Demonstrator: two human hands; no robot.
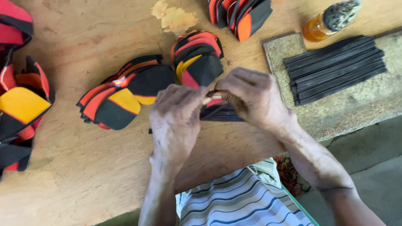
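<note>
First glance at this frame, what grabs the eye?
The left hand and right hand meet at mid-frame, pinching a thin black strip over the wooden table. Fanned stacks of black, red and yellow fabric pieces lie just beyond them. At upper right, a bundle of black strips lies on a stone slab, beside an amber bottle.

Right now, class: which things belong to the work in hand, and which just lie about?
In hand:
left hand
right hand
black strip pinched between them
stack of black strips

Lying about:
amber bottle
fanned cloth pieces
dry leaf
</note>
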